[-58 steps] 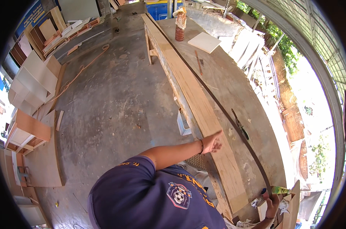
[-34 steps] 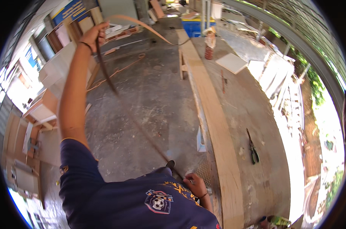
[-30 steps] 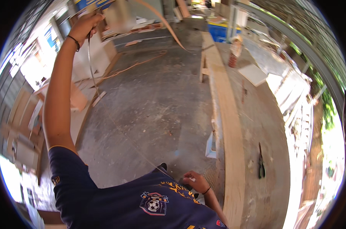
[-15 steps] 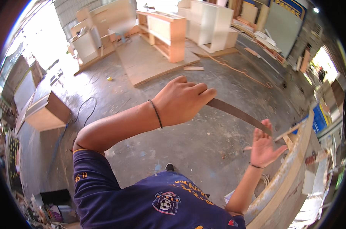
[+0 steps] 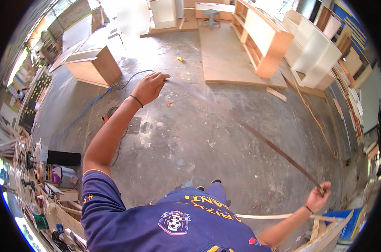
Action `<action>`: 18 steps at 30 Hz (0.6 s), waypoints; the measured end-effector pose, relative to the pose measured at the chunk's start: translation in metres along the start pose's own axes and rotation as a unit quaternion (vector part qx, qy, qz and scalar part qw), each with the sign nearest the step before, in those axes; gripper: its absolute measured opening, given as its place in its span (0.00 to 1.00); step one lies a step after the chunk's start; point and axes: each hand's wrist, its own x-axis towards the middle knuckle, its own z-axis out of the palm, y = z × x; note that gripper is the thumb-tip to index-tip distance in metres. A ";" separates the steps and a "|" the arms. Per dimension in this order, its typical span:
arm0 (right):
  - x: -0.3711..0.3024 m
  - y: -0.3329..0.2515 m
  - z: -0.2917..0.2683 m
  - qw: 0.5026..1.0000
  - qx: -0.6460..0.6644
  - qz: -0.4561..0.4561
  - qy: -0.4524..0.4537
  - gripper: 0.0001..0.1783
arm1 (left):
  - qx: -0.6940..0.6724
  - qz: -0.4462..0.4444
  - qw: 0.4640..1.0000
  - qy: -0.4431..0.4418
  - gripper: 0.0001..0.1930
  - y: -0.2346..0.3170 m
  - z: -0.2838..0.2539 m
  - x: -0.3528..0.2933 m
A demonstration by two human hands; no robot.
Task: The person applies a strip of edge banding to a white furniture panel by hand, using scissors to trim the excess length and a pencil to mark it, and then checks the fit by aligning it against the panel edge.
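Observation:
A long, thin dark-brown strip [image 5: 278, 152] stretches slantwise across the view above the floor. Its upper part near my left hand looks pale and blurred. My left hand [image 5: 150, 89] pinches the upper end, fingers closed, with the arm reaching out to the far left. At the lower right, my right hand [image 5: 318, 197] is closed around the strip's other end. The strip hangs in the air between both hands, touching nothing else that I can see.
A wooden box cabinet [image 5: 93, 67] stands at the left. Ahead, an open wooden shelf unit [image 5: 262, 40] rests on a low platform [image 5: 226, 67]. An orange hose [image 5: 312, 111] lies at the right. Tools and boxes [image 5: 62, 176] crowd the lower left; a wooden frame [image 5: 325, 235] is beside my right arm.
My right hand, open against the strip before, now grips its end. The hands have moved far apart, showing much more of the strip. The view has turned to the left.

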 end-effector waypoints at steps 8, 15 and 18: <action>0.072 0.001 -0.042 0.912 -0.062 -0.233 0.331 0.26 | 0.061 -0.071 0.996 -0.005 0.13 -0.113 0.058 0.044; 0.192 0.066 -0.081 0.947 0.013 -0.215 0.237 0.26 | 0.082 -0.223 0.955 0.178 0.12 -0.216 0.127 0.050; 0.270 0.147 -0.027 0.977 -0.022 -0.125 0.171 0.24 | 0.081 -0.325 0.924 0.187 0.09 -0.232 0.141 0.021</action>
